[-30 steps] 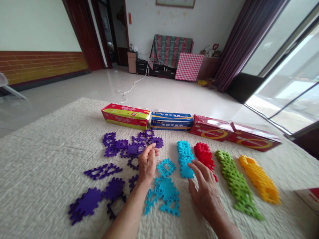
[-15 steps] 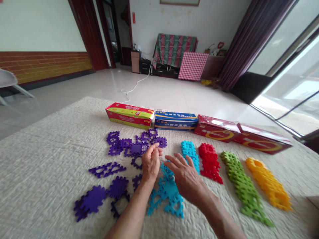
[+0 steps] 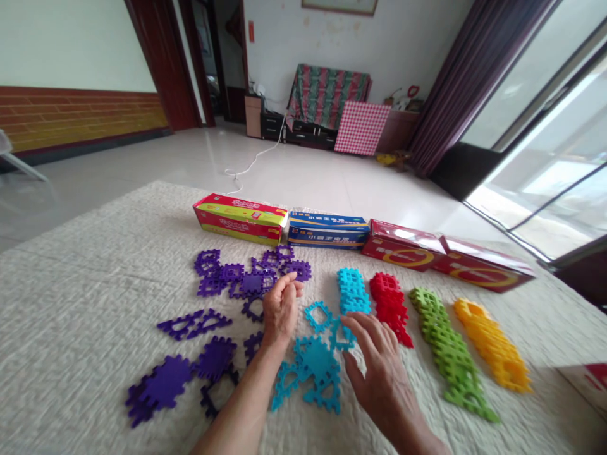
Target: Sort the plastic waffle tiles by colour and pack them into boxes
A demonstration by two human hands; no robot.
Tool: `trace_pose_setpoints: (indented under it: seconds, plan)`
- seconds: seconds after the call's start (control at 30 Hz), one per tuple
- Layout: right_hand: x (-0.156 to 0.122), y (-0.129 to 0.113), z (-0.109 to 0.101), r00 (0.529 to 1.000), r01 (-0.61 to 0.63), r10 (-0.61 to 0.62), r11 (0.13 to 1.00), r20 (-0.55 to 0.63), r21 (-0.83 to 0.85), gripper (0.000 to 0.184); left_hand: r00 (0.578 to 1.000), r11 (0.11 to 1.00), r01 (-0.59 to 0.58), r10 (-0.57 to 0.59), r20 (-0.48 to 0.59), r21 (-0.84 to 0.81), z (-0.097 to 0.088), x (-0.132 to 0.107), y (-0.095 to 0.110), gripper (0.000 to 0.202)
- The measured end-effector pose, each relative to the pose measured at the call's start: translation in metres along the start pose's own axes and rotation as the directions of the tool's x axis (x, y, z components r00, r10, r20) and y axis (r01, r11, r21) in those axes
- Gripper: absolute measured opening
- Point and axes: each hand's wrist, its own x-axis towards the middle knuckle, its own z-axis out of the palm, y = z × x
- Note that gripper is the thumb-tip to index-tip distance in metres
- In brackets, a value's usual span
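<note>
My left hand (image 3: 281, 311) hovers between the purple and light-blue pieces with its fingers curled together; whatever it may hold is hidden. My right hand (image 3: 382, 357) has thumb and fingers apart, its fingertips at a light-blue square frame piece (image 3: 338, 344). Another light-blue frame piece (image 3: 318, 316) lies between the hands. Nearer to me is a cluster of light-blue toothed plastic pieces (image 3: 318, 360), some triangular. Beyond my right fingers runs a row of overlapping light-blue pieces (image 3: 351, 287). Purple toothed pieces (image 3: 164, 382) lie scattered left of my left arm.
Overlapping rows of red pieces (image 3: 386, 297), green pieces (image 3: 443, 344) and yellow pieces (image 3: 493, 341) lie to the right. Along the back stand a red-yellow box (image 3: 239, 220), a blue box (image 3: 327, 230) and two dark-red boxes (image 3: 403, 245). Everything rests on a quilted beige cover (image 3: 95, 291).
My right hand has moved right and nearer to me, uncovering the light-blue frame pieces. My left hand keeps its curled pose. The whole view has shifted slightly.
</note>
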Motion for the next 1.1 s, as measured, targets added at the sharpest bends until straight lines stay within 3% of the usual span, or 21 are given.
trace_pose_setpoints:
  seconds: [0.1, 0.17, 0.47, 0.73, 0.9, 1.0, 1.1]
  plan:
    - [-0.037, 0.009, 0.006, 0.985, -0.099, 0.097, 0.995, -0.141, -0.009, 0.047, 1.000, 1.000, -0.001, 0.001, -0.001, -0.007, -0.001, -0.001, 0.000, 0.036]
    - [-0.048, 0.011, 0.009, 0.972, -0.151, 0.148, 0.989, -0.184, 0.000, 0.045, 1.000, 1.000, -0.007, 0.007, 0.001, -0.002, -0.001, -0.001, 0.000, 0.037]
    - [-0.016, 0.021, 0.012, 0.981, -0.102, 0.090, 0.993, -0.169, -0.065, 0.048, 1.000, 1.000, -0.007, 0.007, 0.011, 0.021, -0.001, 0.000, 0.000, 0.036]
    - [-0.022, 0.012, 0.010, 0.960, -0.096, 0.098, 0.995, -0.261, 0.020, 0.039, 1.000, 1.000, 0.004, -0.004, 0.004, 0.017, -0.001, 0.000, 0.001, 0.035]
    - [-0.022, -0.018, 0.003, 0.993, 0.009, 0.010, 0.987, -0.120, 0.162, 0.030, 1.000, 1.000, 0.002, -0.002, 0.000, 0.003, 0.000, -0.001, 0.003, 0.034]
    - [-0.020, -0.034, 0.003, 1.000, -0.001, -0.004, 0.985, 0.027, 0.174, 0.037, 1.000, 1.000, 0.000, 0.000, 0.001, -0.005, 0.000, -0.001, 0.001, 0.033]
    - [-0.017, -0.044, 0.007, 0.995, -0.036, 0.023, 0.989, 0.099, 0.140, 0.042, 1.000, 1.000, 0.000, 0.000, 0.001, -0.011, 0.000, -0.001, 0.001, 0.033]
